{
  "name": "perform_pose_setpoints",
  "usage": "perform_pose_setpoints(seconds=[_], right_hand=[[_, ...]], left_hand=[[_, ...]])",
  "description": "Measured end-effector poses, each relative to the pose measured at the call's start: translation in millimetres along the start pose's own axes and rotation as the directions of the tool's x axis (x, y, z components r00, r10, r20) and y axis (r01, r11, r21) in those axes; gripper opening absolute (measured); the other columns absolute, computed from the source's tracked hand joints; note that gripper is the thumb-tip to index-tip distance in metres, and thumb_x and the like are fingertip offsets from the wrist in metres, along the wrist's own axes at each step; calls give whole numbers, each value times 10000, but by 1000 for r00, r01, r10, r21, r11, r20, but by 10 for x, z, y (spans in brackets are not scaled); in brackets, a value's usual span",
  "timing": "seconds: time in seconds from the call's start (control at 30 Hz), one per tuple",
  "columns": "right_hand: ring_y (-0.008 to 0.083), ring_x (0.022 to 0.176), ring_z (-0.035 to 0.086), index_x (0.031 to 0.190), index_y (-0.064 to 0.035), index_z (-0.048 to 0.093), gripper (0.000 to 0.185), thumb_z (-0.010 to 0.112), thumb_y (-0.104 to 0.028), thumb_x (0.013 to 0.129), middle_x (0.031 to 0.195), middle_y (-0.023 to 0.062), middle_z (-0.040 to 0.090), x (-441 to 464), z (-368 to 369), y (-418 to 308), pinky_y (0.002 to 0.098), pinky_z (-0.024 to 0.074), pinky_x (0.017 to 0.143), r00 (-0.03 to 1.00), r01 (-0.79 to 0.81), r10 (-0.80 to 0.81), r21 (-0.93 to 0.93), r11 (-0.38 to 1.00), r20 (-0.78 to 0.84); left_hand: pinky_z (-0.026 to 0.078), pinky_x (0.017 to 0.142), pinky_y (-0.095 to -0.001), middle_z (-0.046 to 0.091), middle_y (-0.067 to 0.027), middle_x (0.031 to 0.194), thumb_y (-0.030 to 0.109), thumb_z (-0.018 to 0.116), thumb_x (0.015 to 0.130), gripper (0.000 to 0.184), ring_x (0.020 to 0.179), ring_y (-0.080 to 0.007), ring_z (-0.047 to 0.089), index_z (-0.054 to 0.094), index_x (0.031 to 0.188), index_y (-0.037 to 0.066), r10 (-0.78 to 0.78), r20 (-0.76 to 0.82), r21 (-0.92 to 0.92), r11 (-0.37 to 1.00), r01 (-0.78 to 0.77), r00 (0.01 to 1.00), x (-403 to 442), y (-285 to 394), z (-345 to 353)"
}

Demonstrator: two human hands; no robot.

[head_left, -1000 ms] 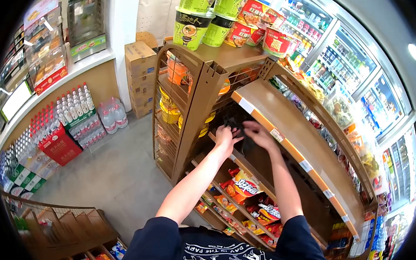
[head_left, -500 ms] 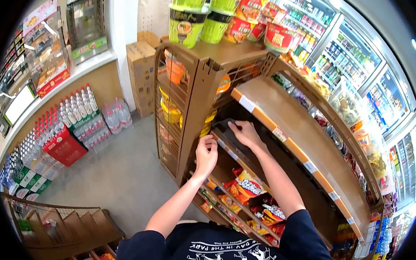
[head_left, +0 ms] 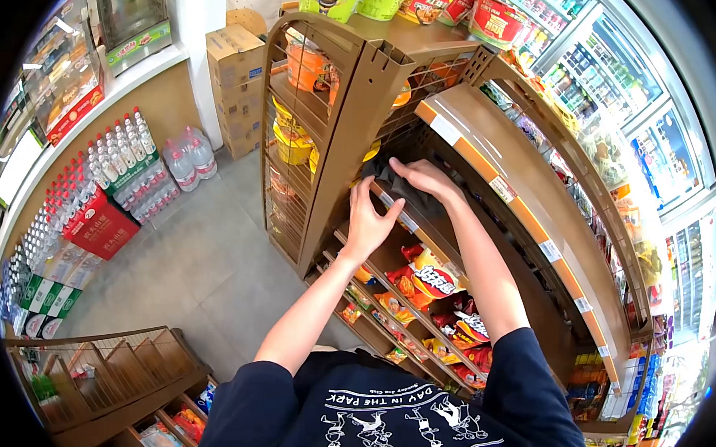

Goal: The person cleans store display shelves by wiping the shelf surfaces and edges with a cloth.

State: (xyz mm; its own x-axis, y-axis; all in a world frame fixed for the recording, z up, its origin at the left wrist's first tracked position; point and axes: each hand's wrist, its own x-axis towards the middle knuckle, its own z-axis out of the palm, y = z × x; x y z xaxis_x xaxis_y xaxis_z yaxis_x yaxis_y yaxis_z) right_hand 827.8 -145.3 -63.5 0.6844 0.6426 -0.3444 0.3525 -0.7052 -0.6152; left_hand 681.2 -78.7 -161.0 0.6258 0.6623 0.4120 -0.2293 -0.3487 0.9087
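Observation:
A dark grey cloth lies bunched at the far left end of a brown shelf, in the gap beneath the upper board. My right hand is closed over the cloth, part of which is hidden under the fingers. Beside it, at the front edge of the same shelf, is my left hand, thumb spread away from the fingers. Its fingertips reach the cloth's near edge; whether they press on it I cannot tell.
The upper board carries price labels along its orange edge. Snack bags fill the lower shelves. A wire-sided end rack stands left of my hands, with noodle cups on top. Bottled water packs line the counter.
My left hand has opened, its thumb now apart from the fingers, and has moved up toward the cloth. The cloth is more bunched under my right hand. The whole view has shifted slightly.

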Motion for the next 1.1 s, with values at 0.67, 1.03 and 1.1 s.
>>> perform_pose_setpoints(seconds=[0.67,1.03,1.1], right_hand=[[329,964,675,918,-76,755,374,748,-376,694,954,165,723,-2,188,-149,406,525,891,961,116,-214,-445,888,-176],[322,933,691,1002,-68,736,446,760,-362,667,979,167,722,-171,86,257,377,529,868,968,190,-212,-155,969,-137],[328,925,691,1004,-83,738,447,755,-373,665,978,167,721,-163,102,262,382,531,865,963,180,-214,-204,962,-161]], left_hand=[[343,1087,-457,355,-277,1381,298,893,662,1072,1282,-420,381,224,1408,-82,8,9,163,987,-10,1000,-19,25,279],[358,1089,-433,323,-301,1393,202,873,684,1098,1294,-384,405,145,1453,-88,-35,-66,60,997,39,997,-33,-10,384],[391,1073,-419,269,-293,1436,206,875,681,1119,1305,-384,399,134,1474,-64,-33,-17,34,999,33,999,-2,-35,366]])
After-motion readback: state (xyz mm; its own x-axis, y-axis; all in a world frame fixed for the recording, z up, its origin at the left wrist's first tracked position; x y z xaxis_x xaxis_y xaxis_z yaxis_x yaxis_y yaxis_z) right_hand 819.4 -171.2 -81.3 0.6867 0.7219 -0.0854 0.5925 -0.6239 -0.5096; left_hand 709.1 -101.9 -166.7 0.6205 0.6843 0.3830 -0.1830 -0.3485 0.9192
